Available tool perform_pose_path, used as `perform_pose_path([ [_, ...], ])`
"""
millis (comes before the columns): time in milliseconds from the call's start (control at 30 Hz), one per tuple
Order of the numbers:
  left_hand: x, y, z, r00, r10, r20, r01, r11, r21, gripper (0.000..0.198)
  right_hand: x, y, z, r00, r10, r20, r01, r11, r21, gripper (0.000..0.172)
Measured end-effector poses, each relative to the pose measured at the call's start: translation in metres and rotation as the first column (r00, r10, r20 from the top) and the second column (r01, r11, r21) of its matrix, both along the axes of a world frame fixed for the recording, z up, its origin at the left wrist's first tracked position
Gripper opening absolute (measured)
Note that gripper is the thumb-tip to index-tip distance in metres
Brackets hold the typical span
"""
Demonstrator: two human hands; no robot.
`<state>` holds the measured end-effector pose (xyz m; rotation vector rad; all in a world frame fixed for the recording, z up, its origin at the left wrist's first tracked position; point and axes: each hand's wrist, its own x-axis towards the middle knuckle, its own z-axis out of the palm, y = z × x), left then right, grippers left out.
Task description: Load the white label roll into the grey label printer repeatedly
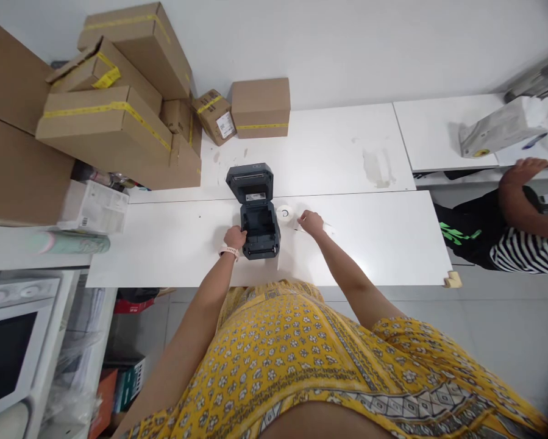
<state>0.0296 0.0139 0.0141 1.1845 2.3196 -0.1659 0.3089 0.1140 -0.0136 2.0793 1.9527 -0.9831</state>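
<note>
The dark grey plastic machine with a hinged lid (pixel 259 227) stands on the long white table (pixel 173 256), directly before the person. Its lid is raised, and the hollow inside is visible. The left hand (pixel 234 237), with a pale band (pixel 228 250) on the wrist, touches the left side of the machine; I cannot tell whether its fingers are clamped there. Just beside the machine, on its right, lies a round white roll (pixel 284 214). The right hand (pixel 312 223) is near this roll, on its right side. Its fingers are bent and close to each other, but I cannot tell whether they grip something. Behind the table, brown cardboard boxes with yellow tape (pixel 104 122) are piled at left. At far right, another person's hand (pixel 531 164) rests near a whitish box (pixel 497 131).
</note>
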Motion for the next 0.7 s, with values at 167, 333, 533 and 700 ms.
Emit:
perform_pose_path([
  [167, 0.003, 0.0, 0.006, 1.0, 0.007, 0.008, -0.007, 1.0, -0.02, 0.027, -0.022, -0.006, -0.011, 0.999, -0.032, 0.024, 0.033, 0.999, -0.034, 0.052],
  [333, 0.002, 0.0, 0.006, 1.0, -0.018, 0.003, 0.018, 1.0, -0.024, 0.026, -0.017, -0.009, -0.011, 0.997, -0.08, -0.018, 0.079, 0.995, -0.068, 0.065],
  [533, 0.002, -0.001, 0.005, 1.0, -0.016, 0.015, 0.016, 1.0, -0.015, 0.026, 0.031, -0.012, 0.013, 0.958, -0.218, -0.188, 0.196, 0.972, -0.132, 0.056],
  [700, 0.001, 0.0, 0.005, 1.0, -0.018, 0.02, 0.019, 1.0, -0.014, 0.026, 0.069, -0.029, 0.066, 0.747, -0.231, -0.623, 0.188, 0.973, -0.134, 0.058],
])
